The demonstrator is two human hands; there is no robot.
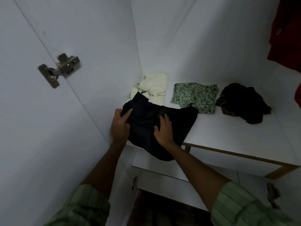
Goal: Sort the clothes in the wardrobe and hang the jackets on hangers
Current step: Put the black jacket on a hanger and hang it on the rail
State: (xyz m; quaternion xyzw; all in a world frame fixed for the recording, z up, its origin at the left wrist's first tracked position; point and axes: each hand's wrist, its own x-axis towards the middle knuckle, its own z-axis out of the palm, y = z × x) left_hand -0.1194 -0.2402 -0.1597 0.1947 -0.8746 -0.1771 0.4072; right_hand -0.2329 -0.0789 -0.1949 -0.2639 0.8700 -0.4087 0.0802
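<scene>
A dark navy garment (146, 115) lies at the left front of the white wardrobe shelf (236, 132), partly hanging over the front edge. My left hand (119, 124) holds its left edge, fingers on top of the cloth. Spread fingers of my right hand (163, 129) press flat on its middle. Behind it lies a folded pale cream garment (154, 88). A green leaf-patterned garment (195, 97) sits further right, and a crumpled black garment (244, 101) lies at the right.
The open wardrobe door (40, 119) with a metal hinge (57, 69) stands at the left. A red garment (286, 33) hangs at the top right. Below the shelf are drawers with small handles (135, 182).
</scene>
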